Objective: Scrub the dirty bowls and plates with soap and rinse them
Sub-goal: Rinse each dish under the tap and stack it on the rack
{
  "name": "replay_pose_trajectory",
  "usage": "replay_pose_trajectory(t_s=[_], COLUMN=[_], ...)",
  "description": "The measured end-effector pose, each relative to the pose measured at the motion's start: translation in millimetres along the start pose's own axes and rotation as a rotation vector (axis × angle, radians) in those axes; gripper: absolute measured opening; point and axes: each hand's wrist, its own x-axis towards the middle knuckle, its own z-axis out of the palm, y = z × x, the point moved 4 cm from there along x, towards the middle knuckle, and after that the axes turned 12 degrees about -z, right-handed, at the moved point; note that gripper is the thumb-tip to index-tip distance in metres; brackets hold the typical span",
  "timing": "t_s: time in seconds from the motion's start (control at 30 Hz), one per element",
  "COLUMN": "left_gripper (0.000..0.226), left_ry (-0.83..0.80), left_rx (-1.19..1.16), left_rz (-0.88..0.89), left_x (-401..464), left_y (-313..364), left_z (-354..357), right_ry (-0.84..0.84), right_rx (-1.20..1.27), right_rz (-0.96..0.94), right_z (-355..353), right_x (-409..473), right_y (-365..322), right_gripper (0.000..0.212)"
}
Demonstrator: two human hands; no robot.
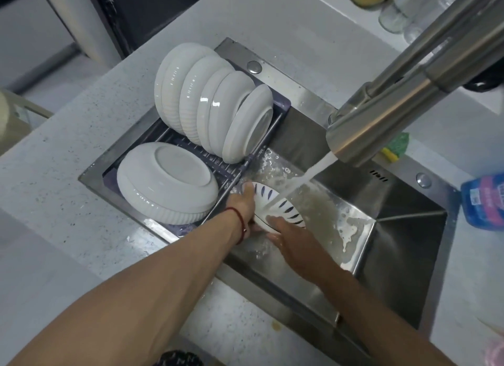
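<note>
A white bowl with dark blue leaf marks point(275, 204) sits tilted in the steel sink point(403, 245), under the stream of water from the faucet point(381, 114). My left hand point(244, 202) grips the bowl's left rim. My right hand point(289, 236) holds the near rim, with fingers reaching inside the bowl. Soapy foam and cloudy water lie on the sink floor around the bowl.
A drying rack point(218, 161) over the sink's left half holds several white bowls on edge point(212, 103) and one large bowl upside down point(166, 182). A green and yellow sponge point(396, 146) and a blue soap bottle point(482, 202) sit at the right of the sink. Glass jars stand at the back right.
</note>
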Motion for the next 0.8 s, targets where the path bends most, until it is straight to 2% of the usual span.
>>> replay_pose_trajectory(t_s=[0.07,0.1,0.2,0.23,0.27,0.3,0.37,0.43,0.47,0.53,0.57,0.63,0.7,0.8], left_gripper=[0.058,0.056,0.055,0.057,0.057,0.054,0.053,0.06,0.065,0.083,0.09,0.081,0.067,0.066], left_ry=[-0.076,-0.11,-0.232,-0.261,-0.272,-0.261,-0.248,-0.22,-0.189,-0.155,-0.189,-0.243,-0.233,-0.219], left_rx=[-0.038,-0.048,-0.114,-0.162,-0.204,-0.236,-0.234,-0.238,-0.2,-0.13,-0.143,-0.174,-0.218,-0.217], left_rz=[0.016,0.03,0.026,-0.007,-0.018,-0.021,-0.025,-0.011,-0.002,-0.006,-0.025,-0.067,-0.062,-0.033], left_x=[-8,-9,-12,-12,-12,-12,-9,-5,-7,23,29,3,-19,-3], left_y=[-8,-13,-25,-25,-22,-17,-6,-5,-7,-25,-35,-37,-28,-20], left_z=[0,2,12,15,16,15,11,10,13,19,24,32,30,18], right_ry=[-0.087,-0.152,-0.248,-0.236,-0.202,-0.167,-0.161,-0.209,-0.228,-0.178,-0.125,-0.011,-0.042,-0.152], right_rx=[0.116,0.095,-0.122,-0.118,-0.051,0.036,0.166,0.044,-0.104,-0.323,-0.362,-0.393,-0.343,-0.068], right_rz=[0.048,0.099,0.21,0.23,0.225,0.154,-0.031,-0.12,-0.07,0.163,0.269,0.331,0.207,-0.111], right_z=[-9,-11,5,9,15,17,12,7,5,-1,-4,1,14,21], right_x=[-8,-3,43,60,71,75,54,16,1,-2,6,41,68,43], right_y=[17,27,50,42,32,17,-7,0,16,44,47,47,37,14], right_gripper=[0.037,0.046,0.089,0.087,0.075,0.062,0.052,0.054,0.058,0.067,0.071,0.069,0.06,0.054])
